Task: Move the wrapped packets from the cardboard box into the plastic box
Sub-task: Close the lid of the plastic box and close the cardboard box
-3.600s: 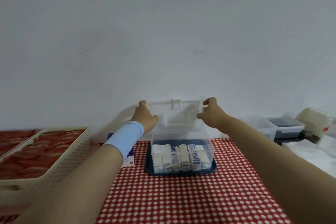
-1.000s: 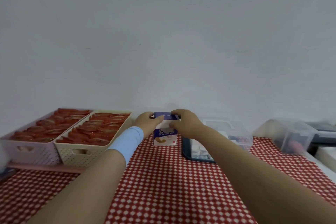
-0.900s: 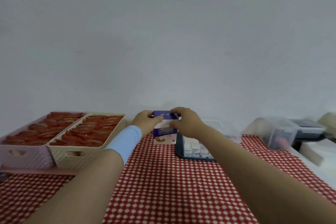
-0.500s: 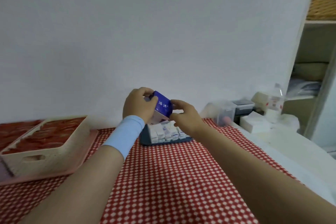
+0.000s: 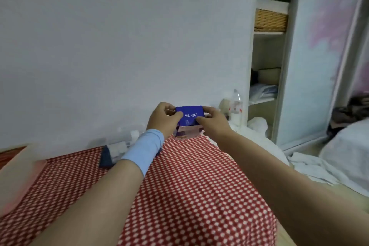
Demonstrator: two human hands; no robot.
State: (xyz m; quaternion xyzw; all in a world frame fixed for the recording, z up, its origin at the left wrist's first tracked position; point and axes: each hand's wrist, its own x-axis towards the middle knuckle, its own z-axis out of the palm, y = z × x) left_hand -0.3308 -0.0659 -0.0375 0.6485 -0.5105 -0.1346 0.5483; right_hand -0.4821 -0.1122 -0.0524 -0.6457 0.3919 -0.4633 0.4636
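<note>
At the far edge of the red-and-white checked cloth (image 5: pixel 189 185), the cardboard box (image 5: pixel 189 115) is held between both hands, its blue top face turned toward the camera and a paler printed side visible beneath. Whether its base touches the cloth cannot be told. The left hand (image 5: pixel 162 119) grips the box's left end: the thumb lies across the blue face and the curled fingers wrap the far corner. The right hand (image 5: pixel 212 123) grips the right end likewise, thumb pressed on the near edge of the blue face, fingers curled over the far corner. A light blue wristband (image 5: pixel 143 148) encircles the left wrist.

To the left of the held box, and partly hidden behind the left forearm, the clear plastic box (image 5: pixel 119 140) stands on a dark blue tray (image 5: pixel 105 159); both are blurred. White wrapped packets (image 5: pixel 118 149) show through its wall. A pale container (image 5: pixel 18 168), also blurred, occupies the left margin. Beyond the right hand stands a clear bottle (image 5: pixel 235 106) near the white wall (image 5: pixel 119 46). Open shelving (image 5: pixel 265 62) at right carries a wicker basket (image 5: pixel 270 19).
</note>
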